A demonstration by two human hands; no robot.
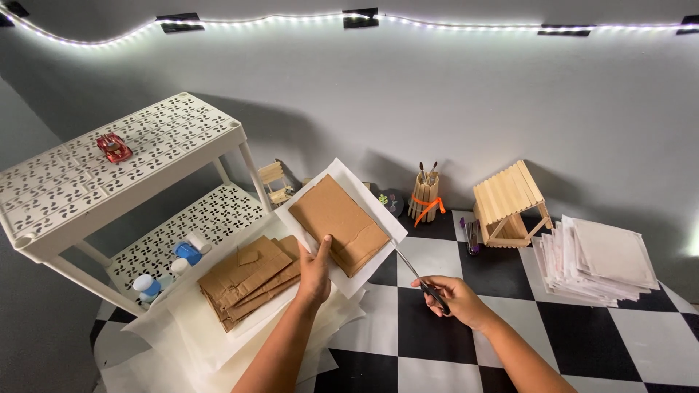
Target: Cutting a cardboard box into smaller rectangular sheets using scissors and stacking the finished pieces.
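— Fingers first: what grips what?
— Left hand [314,275] pinches the cardboard-and-paper sheet [339,223] above the surface, thumb on top. Right hand [453,297] is closed around scissors [419,278].
— Direction?
— Blades point up-left, touching the sheet's lower edge.

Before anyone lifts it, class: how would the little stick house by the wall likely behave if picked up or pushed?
The stick house looks light, since it is built of thin pale slats. It probably stays stiff but fragile: the open frame under the roof has slender posts that could snap if squeezed. Pushed, it would likely slide on the smooth checkered table rather than roll.
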